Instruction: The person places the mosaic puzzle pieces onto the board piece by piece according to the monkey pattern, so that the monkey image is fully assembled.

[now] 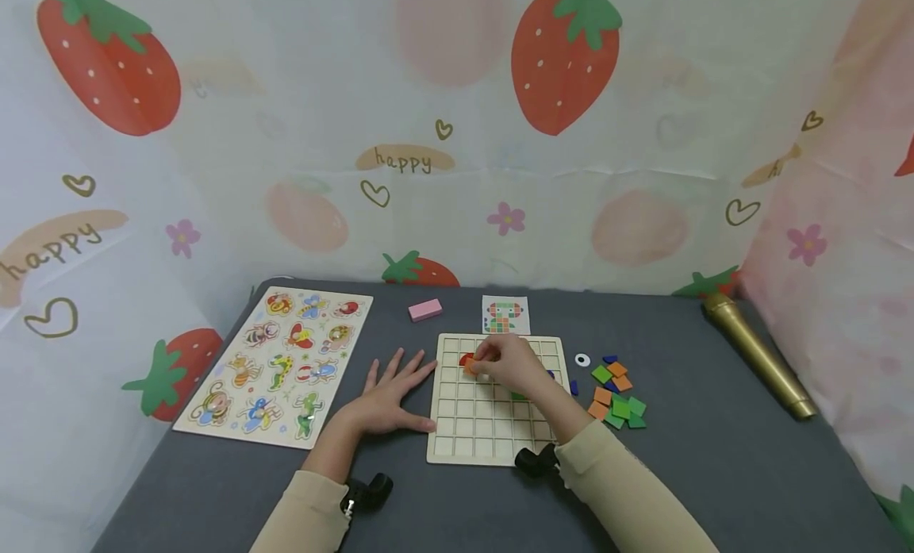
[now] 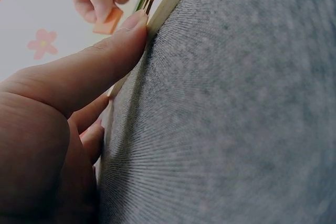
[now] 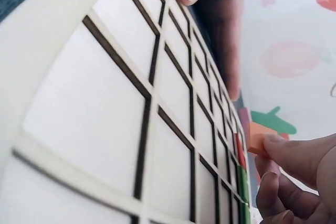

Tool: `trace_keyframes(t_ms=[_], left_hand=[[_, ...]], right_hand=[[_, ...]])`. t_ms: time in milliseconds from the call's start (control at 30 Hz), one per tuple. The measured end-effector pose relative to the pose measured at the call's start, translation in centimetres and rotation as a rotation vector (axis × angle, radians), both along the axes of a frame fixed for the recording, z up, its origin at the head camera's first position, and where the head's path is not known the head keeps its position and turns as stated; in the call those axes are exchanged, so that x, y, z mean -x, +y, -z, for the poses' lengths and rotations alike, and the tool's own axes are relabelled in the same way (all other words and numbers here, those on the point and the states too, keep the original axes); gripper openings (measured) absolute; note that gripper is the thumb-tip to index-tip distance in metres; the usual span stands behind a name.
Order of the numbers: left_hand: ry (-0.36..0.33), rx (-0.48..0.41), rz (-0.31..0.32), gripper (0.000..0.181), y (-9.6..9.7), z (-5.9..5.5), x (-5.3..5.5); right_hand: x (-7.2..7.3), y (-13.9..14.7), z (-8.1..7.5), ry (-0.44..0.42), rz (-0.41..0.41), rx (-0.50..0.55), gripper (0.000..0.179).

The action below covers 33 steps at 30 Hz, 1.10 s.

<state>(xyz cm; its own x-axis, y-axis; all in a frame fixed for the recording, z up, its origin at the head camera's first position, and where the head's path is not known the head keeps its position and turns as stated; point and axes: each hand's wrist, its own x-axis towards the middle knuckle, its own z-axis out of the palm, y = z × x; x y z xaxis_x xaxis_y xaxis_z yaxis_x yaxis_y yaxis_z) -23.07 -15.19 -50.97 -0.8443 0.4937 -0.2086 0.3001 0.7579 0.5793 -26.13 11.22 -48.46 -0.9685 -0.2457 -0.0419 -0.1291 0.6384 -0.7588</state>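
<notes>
My right hand point(image 1: 510, 362) is over the upper left of a pale wooden grid board point(image 1: 471, 450), pinching an orange square tile point(image 3: 257, 137) between thumb and finger. A red piece point(image 1: 464, 358) lies in the grid close to that tile. Part of a green piece point(image 1: 517, 396) shows beneath the right hand; the hand and forearm hide other squares. With fingers spread, my left hand point(image 1: 382, 402) rests on the table, its thumb point(image 2: 123, 40) touching the board's left edge. Behind the board lies a small printed pattern card point(image 1: 505, 315).
Loose orange, green and blue tiles point(image 1: 620, 408) lie right of the board, near a white ring-like piece point(image 1: 581, 360). A sticker-like insect board point(image 1: 274, 370) is at left. A pink block point(image 1: 425, 310) sits behind; a gold microphone point(image 1: 760, 359) lies at far right.
</notes>
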Motion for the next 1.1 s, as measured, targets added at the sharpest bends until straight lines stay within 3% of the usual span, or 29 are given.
trace_keyframes(t_ms=[167, 567, 833, 1100], left_hand=[[0.001, 0.003, -0.001, 0.103, 0.0, 0.1, 0.1], [0.009, -0.004, 0.004, 0.103, 0.1, -0.1, 0.0], [0.017, 0.009, 0.007, 0.104, 0.0, 0.0, 0.0], [0.000, -0.002, 0.001, 0.104, 0.0, -0.2, 0.0]], right_hand=[[0.2, -0.5, 0.6, 0.008, -0.012, -0.016, 0.006], [0.0, -1.5, 0.4, 0.096, -0.055, -0.186, 0.006], [-0.1, -1.5, 0.5, 0.072, -0.065, -0.194, 0.005], [-0.7, -0.5, -0.2, 0.056, -0.059, -0.136, 0.005]])
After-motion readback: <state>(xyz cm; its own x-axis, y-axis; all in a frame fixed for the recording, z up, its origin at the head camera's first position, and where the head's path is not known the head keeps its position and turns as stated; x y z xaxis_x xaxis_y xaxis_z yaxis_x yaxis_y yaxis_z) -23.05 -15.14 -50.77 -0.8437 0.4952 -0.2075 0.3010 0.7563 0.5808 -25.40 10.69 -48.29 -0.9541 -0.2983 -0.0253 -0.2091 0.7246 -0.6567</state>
